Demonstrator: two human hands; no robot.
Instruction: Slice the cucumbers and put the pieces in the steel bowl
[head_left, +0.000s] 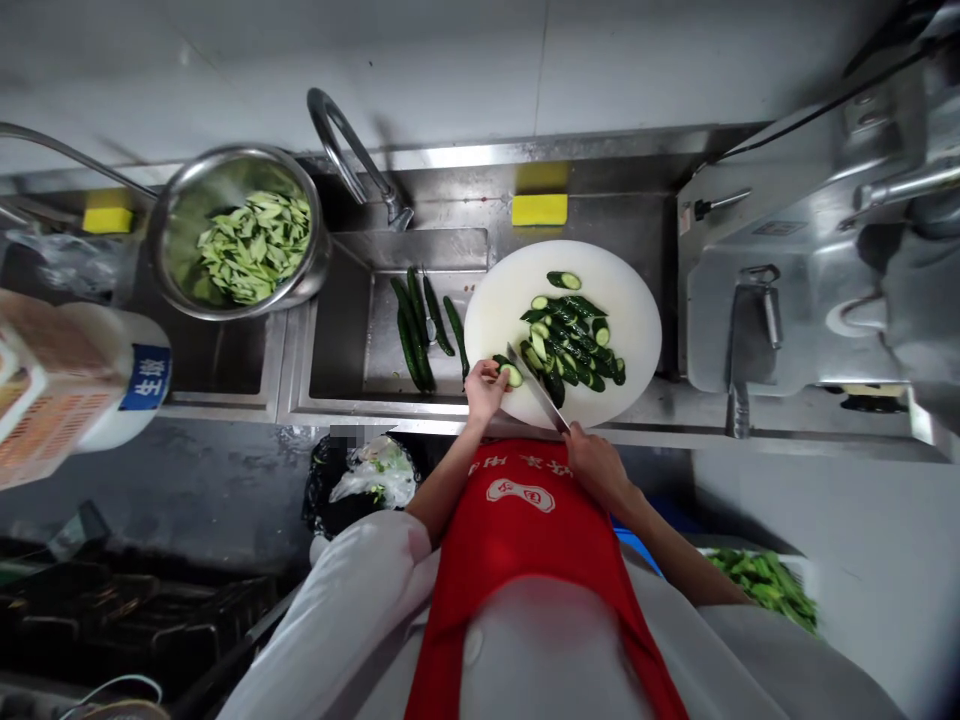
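Observation:
A round white cutting board point(634, 300) rests across the sink's right side. My left hand point(486, 388) is closed on a short piece of cucumber point(513, 376) at the board's near left edge; its pale cut face points right. In my right hand point(598, 462) is a knife point(541, 392), gripped by the handle, its blade slanting up and left over the board beside that piece. Right of the blade lies a heap of cut cucumber chunks point(574, 340), dark green with pale ends. One separate chunk point(564, 280) sits farther back.
Several whole cucumbers point(411, 330) lie in the sink basin point(352, 350) under a curved faucet point(360, 150). Left of it stands a steel pot point(313, 240) of sliced green vegetable. A yellow sponge point(539, 210) is behind the board. A cleaver point(739, 360) lies at right; below is a black-lined bin point(322, 490).

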